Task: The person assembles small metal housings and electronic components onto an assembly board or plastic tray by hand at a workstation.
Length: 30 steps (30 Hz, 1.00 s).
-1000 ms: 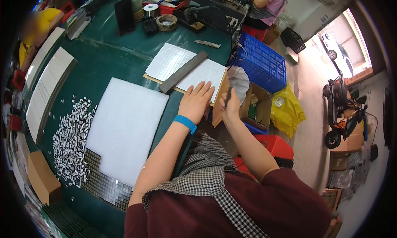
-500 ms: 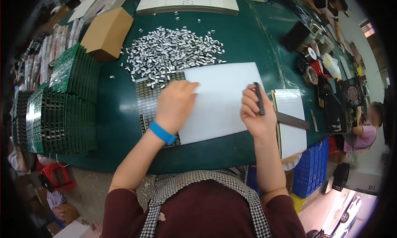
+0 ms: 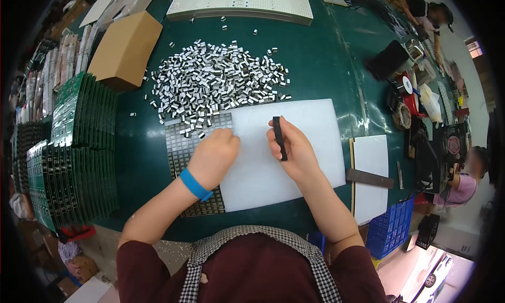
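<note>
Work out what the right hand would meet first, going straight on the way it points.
Probably the heap of small silvery pieces: the right hand points forward and slightly left across the white sheet. Its height is unclear; if angled down, it might touch the sheet first.

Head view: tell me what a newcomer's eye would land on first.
Probably the heap of small silvery parts spread across the green table, upper middle. Next, the large white sheet, with the right hand above it holding a short black bar. Off to the left, upright rows of green circuit boards catch the eye too.
</note>
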Each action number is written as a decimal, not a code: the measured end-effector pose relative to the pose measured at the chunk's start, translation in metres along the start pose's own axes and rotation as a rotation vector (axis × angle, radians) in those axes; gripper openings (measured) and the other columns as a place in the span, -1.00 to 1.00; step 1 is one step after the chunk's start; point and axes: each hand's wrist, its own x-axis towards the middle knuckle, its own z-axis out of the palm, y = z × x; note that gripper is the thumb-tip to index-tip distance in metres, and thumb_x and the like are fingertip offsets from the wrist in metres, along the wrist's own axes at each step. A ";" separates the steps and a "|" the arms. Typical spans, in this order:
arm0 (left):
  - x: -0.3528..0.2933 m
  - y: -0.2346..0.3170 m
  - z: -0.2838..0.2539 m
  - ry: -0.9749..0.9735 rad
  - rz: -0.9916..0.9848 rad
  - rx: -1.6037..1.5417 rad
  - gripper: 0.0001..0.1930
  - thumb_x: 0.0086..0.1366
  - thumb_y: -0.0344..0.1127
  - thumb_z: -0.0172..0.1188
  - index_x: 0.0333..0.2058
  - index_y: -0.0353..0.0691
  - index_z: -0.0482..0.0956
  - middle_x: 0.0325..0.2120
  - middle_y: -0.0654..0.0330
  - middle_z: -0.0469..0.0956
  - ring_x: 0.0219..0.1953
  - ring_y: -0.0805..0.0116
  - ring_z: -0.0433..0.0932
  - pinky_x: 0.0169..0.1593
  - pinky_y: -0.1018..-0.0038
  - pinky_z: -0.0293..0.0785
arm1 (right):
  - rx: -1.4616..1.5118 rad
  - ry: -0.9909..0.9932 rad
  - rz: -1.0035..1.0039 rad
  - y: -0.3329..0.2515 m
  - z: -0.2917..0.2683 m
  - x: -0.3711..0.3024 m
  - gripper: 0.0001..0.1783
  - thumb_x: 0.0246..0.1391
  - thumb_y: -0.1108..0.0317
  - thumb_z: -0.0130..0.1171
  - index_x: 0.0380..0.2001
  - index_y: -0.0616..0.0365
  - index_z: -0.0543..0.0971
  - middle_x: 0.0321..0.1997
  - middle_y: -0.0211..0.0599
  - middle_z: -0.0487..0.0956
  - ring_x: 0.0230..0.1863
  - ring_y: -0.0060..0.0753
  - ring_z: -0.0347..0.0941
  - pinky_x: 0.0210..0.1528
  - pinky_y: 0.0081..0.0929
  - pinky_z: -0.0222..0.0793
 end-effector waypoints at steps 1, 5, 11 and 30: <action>0.004 0.001 -0.008 -0.011 -0.002 -0.003 -0.95 -0.03 -0.54 0.11 -0.62 -0.31 0.46 -0.57 0.21 0.34 -0.46 0.36 0.41 -0.45 0.59 0.42 | -0.111 -0.005 -0.080 0.000 -0.001 -0.001 -0.72 0.24 0.19 -0.12 -0.27 0.19 0.41 -0.51 -0.37 0.45 -0.64 -0.64 0.22 -0.63 -0.69 0.10; -0.005 0.003 -0.024 0.009 -0.737 -1.458 -0.83 0.20 -0.43 0.15 -0.25 -0.38 0.52 -0.38 0.20 0.56 -0.35 0.47 0.56 -0.21 0.56 0.50 | -0.346 -0.018 -0.244 0.007 0.000 -0.015 -0.82 0.14 0.31 0.04 -0.32 0.22 0.48 -0.51 -0.35 0.49 -0.61 -0.60 0.32 -0.57 -0.68 0.20; -0.016 0.006 -0.011 -0.082 -0.839 -2.091 -0.84 0.23 -0.43 0.12 -0.22 -0.31 0.51 -0.38 0.21 0.56 -0.34 0.45 0.56 -0.19 0.54 0.51 | -1.295 -0.172 -1.107 0.016 0.006 -0.022 -0.74 -0.18 0.47 0.28 -0.34 0.16 0.50 -0.47 -0.30 0.53 -0.58 -0.42 0.45 -0.60 -0.57 0.33; -0.016 0.014 -0.011 -0.044 -0.820 -2.014 -0.91 0.20 -0.51 0.12 -0.30 -0.36 0.50 -0.38 0.14 0.56 -0.34 0.42 0.58 -0.20 0.55 0.54 | -1.334 -0.205 -1.205 0.023 0.006 -0.016 -0.74 -0.18 0.43 0.29 -0.36 0.16 0.48 -0.46 -0.36 0.53 -0.55 -0.42 0.47 -0.60 -0.56 0.34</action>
